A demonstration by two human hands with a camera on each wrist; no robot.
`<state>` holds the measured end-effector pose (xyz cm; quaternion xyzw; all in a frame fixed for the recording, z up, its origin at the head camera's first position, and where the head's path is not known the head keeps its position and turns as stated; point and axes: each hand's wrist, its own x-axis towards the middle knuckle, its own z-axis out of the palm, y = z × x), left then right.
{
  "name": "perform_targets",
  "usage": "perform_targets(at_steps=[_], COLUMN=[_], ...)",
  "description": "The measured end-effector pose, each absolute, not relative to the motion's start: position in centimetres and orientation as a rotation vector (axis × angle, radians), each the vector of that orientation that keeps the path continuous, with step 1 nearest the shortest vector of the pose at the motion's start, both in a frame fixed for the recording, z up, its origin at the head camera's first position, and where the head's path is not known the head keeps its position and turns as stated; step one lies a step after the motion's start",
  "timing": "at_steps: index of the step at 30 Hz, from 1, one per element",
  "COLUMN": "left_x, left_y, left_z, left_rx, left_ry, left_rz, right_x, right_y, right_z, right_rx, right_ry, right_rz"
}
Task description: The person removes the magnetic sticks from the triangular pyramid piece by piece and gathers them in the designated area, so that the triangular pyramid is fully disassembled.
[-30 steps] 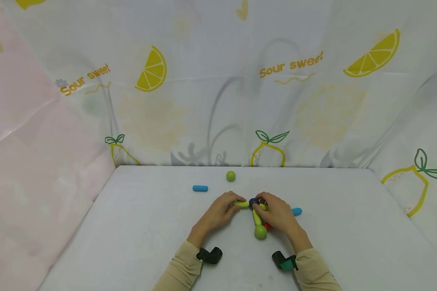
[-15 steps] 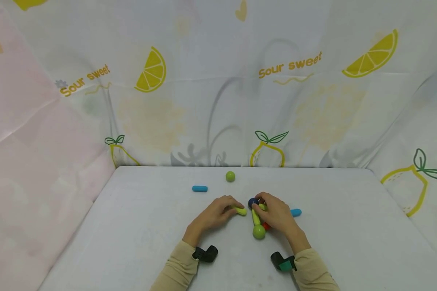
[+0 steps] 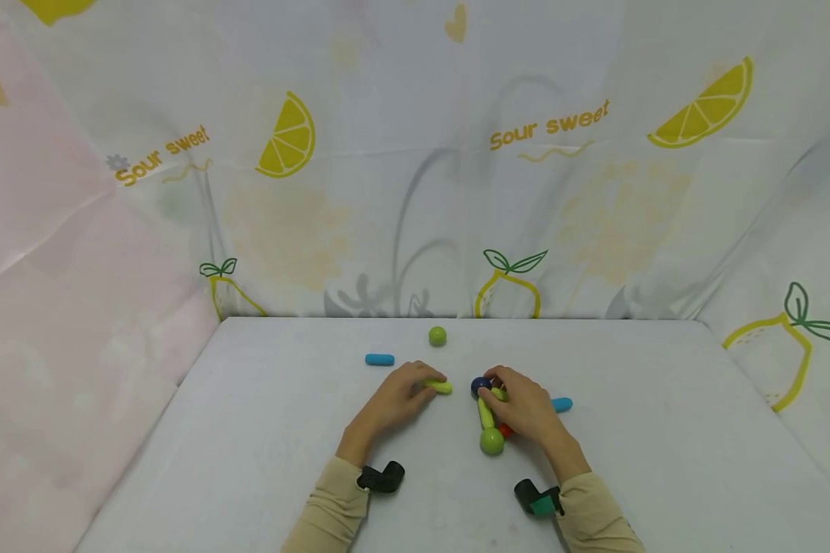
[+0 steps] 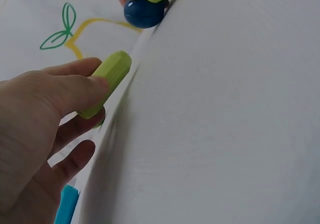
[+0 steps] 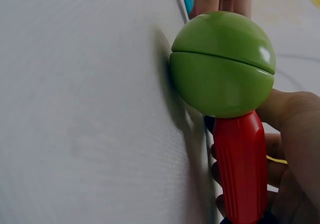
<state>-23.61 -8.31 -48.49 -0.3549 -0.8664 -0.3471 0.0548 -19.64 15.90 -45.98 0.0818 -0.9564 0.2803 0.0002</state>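
Note:
My left hand (image 3: 400, 398) pinches a yellow-green toy rod (image 4: 111, 80) between thumb and fingers, off to the left of a dark blue ball (image 3: 480, 386). The blue ball belongs to a ball-and-rod construction gripped by my right hand (image 3: 523, 405). From that ball a second yellow-green rod (image 3: 486, 415) runs to a green ball (image 3: 492, 442) at the near end. A red rod (image 5: 242, 166) joins the green ball in the right wrist view. The right fingers cover part of the construction.
A loose blue rod (image 3: 380, 359) and a loose green ball (image 3: 438, 336) lie farther back on the white table (image 3: 249, 430). Another blue rod (image 3: 562, 404) shows just right of my right hand. A lemon-print cloth (image 3: 401, 192) hangs behind the table.
The yellow-green rod in my left hand was up against the dark blue ball; it has come away and moved left with the hand. My right hand stays nearly still on the construction.

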Motion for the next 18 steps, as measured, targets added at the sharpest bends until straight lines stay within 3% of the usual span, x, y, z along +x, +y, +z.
perform_targets(at_steps=[18], left_x=[-24.5], left_y=[-12.9], left_z=[-47.8], left_rx=[-0.859], left_ry=[-2.536], left_rz=[-1.191], right_x=[-19.3], right_y=[16.5], right_z=[-45.5], right_rx=[0.307], right_ry=[-2.990], right_rz=[0.957])
